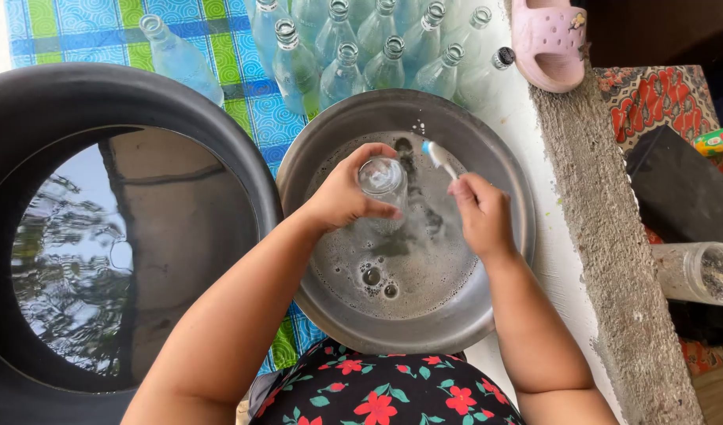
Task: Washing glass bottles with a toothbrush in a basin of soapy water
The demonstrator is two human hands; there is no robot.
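Left hand (342, 197) grips a clear glass bottle (383, 179) above the soapy metal basin (487, 315); right hand (481, 214) pinches a toothbrush (439, 155) beside it; wet glass, probably slippery and fragile, best held around the body.

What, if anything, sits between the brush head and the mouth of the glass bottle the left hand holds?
Nothing visible. The right hand holds the toothbrush with its head just beside the glass bottle, which the left hand grips over the metal basin. Only open air above soapy water lies between them.
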